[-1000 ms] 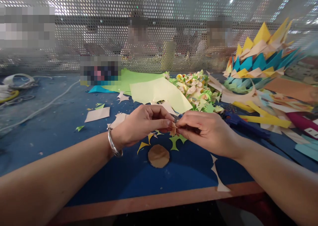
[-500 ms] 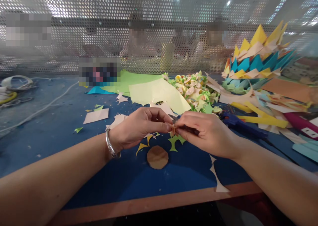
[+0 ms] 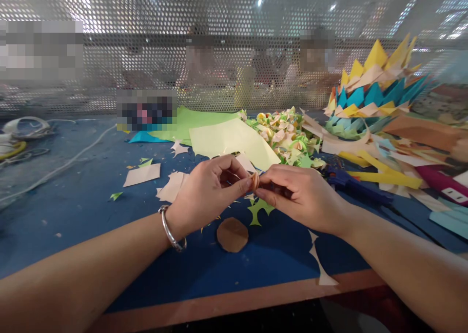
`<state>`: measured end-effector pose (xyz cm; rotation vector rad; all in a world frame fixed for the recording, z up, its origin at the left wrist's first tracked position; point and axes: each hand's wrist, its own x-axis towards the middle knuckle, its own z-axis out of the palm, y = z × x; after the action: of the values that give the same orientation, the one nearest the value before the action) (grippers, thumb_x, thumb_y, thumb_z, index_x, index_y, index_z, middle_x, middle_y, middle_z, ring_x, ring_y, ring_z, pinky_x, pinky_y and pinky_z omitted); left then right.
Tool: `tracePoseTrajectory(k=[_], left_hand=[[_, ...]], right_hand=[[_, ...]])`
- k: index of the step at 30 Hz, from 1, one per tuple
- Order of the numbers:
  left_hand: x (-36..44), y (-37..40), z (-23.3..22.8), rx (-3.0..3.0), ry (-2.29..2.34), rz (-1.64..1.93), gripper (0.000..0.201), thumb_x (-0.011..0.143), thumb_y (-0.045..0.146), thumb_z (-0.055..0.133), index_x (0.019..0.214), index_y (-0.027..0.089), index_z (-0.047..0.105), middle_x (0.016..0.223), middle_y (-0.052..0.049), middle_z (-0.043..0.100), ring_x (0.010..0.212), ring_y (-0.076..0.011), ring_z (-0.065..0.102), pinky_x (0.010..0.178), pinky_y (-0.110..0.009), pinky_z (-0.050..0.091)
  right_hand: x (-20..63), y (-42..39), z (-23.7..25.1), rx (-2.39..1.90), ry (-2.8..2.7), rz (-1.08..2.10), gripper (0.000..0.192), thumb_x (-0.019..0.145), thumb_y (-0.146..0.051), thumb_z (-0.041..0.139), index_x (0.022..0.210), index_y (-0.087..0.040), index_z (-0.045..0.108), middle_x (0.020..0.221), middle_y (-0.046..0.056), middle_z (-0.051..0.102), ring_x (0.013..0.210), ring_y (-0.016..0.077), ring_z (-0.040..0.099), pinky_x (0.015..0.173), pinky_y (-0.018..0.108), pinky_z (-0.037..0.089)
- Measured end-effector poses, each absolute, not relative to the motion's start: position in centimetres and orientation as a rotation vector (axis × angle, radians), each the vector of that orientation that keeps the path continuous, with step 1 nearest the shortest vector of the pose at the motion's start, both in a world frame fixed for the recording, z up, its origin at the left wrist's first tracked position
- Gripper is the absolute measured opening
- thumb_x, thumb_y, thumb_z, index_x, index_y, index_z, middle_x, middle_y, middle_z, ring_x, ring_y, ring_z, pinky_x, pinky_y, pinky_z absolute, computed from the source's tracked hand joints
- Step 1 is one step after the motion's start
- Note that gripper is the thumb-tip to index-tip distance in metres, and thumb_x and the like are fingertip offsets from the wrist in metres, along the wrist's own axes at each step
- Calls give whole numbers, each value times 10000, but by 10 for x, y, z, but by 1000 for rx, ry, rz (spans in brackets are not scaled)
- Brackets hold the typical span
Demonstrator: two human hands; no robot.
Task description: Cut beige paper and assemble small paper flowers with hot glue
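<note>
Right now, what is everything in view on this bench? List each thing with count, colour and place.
small folded paper piece: one, peach, pinched between both hands
paper disc: one, brown, on the mat below the hands
star cutout: one, green, under the right hand
paper sheet: one, pale yellow, centre back
paper flowers: a heap, green, yellow and peach, behind the hands
spiked paper stack: one, yellow, teal and peach, right back
glue gun: one, blue, right
mat: one, blue, covering the bench
bracelet: one, silver, left wrist
left hand: pinching
right hand: pinching
</note>
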<state>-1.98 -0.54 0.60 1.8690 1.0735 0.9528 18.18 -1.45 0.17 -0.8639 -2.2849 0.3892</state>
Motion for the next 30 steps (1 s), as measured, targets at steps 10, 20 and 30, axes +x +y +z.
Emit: tracePoseTrajectory(k=[10,20,30], left_hand=[[-20,-5,6,1826,1052,898,111,800,257,675,811,147,665,778,-43,709,686,-133,635,607,-242,500],[-18,-6,6,1625,1018,866,237,767,310,705,925,158,614,794,-37,687,712,-136,643,624,-243,530],[-19,-3,4,1768,1091,873,203,820,350,655,768,154,670,714,-37,682,643,-131,607,602,-243,510]], right_hand=[[183,-15,1,-895,-2251,488,140,916,-228,578,886,-129,672,760,14,580,638,79,538,571,193,421],[182,-13,1,-938,-2247,520,171,927,-252,563,868,-140,677,721,-3,558,603,78,488,543,203,384],[182,-13,2,-958,-2226,559,173,923,-269,561,828,-154,649,682,-16,540,572,79,474,514,205,370]])
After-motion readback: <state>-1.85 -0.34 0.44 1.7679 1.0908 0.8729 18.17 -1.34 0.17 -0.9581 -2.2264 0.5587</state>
